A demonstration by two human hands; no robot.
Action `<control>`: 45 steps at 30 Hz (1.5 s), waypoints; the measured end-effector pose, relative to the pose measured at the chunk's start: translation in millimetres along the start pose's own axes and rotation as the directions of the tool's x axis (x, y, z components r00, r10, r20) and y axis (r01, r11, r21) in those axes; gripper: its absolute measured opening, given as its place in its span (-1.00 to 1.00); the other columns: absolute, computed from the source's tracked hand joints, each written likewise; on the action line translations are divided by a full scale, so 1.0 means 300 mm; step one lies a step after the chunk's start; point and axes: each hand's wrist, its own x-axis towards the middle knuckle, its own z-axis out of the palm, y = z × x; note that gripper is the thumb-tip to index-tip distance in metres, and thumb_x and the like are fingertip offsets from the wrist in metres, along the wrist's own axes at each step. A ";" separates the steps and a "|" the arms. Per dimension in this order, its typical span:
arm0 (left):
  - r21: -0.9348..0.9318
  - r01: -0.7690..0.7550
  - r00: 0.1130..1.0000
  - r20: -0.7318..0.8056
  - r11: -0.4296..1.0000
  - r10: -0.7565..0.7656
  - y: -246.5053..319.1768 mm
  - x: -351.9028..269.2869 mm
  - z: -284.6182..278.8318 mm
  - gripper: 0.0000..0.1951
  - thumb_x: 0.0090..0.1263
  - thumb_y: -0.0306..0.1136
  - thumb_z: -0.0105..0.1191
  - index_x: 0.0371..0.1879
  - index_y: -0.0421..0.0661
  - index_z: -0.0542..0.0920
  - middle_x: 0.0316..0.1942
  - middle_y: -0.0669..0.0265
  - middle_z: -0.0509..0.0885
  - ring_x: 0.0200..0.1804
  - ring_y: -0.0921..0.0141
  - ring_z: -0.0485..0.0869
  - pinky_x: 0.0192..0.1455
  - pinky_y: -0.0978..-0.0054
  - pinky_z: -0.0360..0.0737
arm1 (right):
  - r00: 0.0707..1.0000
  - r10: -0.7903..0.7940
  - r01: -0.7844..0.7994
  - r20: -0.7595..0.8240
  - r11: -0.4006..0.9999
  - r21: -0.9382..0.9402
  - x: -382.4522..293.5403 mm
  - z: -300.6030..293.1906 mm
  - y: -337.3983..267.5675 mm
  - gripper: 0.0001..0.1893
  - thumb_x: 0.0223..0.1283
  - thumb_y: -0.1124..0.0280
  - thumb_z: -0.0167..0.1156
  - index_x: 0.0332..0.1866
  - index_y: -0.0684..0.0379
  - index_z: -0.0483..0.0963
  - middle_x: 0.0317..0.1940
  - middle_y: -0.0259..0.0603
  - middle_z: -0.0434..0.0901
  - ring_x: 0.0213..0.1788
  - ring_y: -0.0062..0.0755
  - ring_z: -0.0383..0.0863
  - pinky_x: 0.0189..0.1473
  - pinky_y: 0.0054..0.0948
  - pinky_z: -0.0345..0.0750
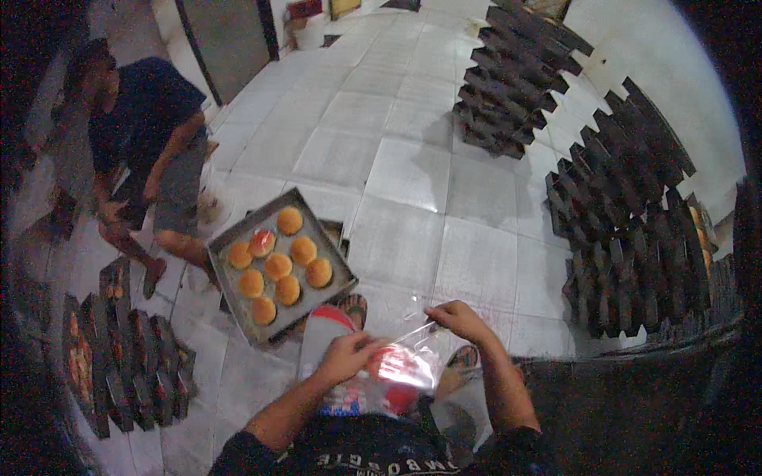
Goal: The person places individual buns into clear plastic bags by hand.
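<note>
A clear plastic bag with red print (405, 366) spans the space between my two hands, over my lap. My left hand (351, 357) grips its left side. At the upper right, my right hand (461, 321) pinches the bag's edge, which is pulled taut. Left of the bag, a square metal baking tray (253, 327) holds several round golden buns (278, 266). One bun (262, 243) has shiny red-printed plastic on it. More printed packaging (342, 398) lies under and beside my left wrist; its exact shape is unclear.
Another person (143, 119) sits or crouches at the left. Stacked dark trays stand at the lower left (128, 363), at the upper right (506, 89) and along the right (631, 262). The floor has pale tiles (405, 172). My sandalled feet are beyond my hands.
</note>
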 end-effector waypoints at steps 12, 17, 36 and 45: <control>0.513 -0.441 0.782 -0.182 0.736 0.596 -0.357 0.129 -0.058 -0.84 0.07 -0.34 0.14 -0.44 -0.15 0.56 -0.52 0.16 0.59 -0.42 0.17 0.60 -0.25 0.20 0.52 | 0.985 0.074 -0.161 0.154 0.708 0.687 1.009 0.510 -0.227 -0.63 0.07 0.22 0.26 -0.20 0.37 0.51 -0.44 -0.16 0.59 -0.51 -0.42 0.56 -0.48 -0.44 0.49; 0.489 -0.428 0.813 -0.160 0.760 0.560 -0.346 0.131 -0.057 -0.84 0.06 -0.31 0.17 -0.47 -0.10 0.55 -0.55 0.25 0.58 -0.45 0.25 0.60 -0.29 0.30 0.54 | 0.926 0.237 -0.365 0.293 0.755 0.544 1.214 0.748 -0.163 -0.41 -0.14 -0.03 0.35 -0.29 0.41 0.50 -0.42 -0.02 0.59 -0.49 -0.33 0.58 -0.46 -0.33 0.50; 0.610 -0.464 0.745 -0.125 0.643 0.656 -0.495 0.209 -0.031 -0.85 0.11 -0.28 0.13 -0.46 -0.08 0.55 -0.54 0.28 0.55 -0.44 0.26 0.58 -0.25 0.30 0.53 | 0.932 -0.140 0.241 0.335 0.929 -0.283 1.145 0.537 -0.394 -0.43 0.07 0.12 0.16 0.19 0.09 0.28 0.06 0.01 0.46 0.12 -0.04 0.44 0.00 -0.17 0.47; 0.519 -0.360 0.795 -0.265 0.775 0.546 -0.455 0.200 -0.039 -0.85 0.13 -0.32 0.11 -0.32 -0.03 0.59 -0.41 0.22 0.59 -0.34 0.15 0.58 -0.26 0.20 0.51 | 0.960 -0.278 0.096 -0.043 0.180 0.979 0.507 0.133 -0.418 -0.32 0.08 0.29 0.22 0.32 0.09 0.11 0.17 -0.12 0.31 0.15 -0.22 0.41 0.17 -0.27 0.40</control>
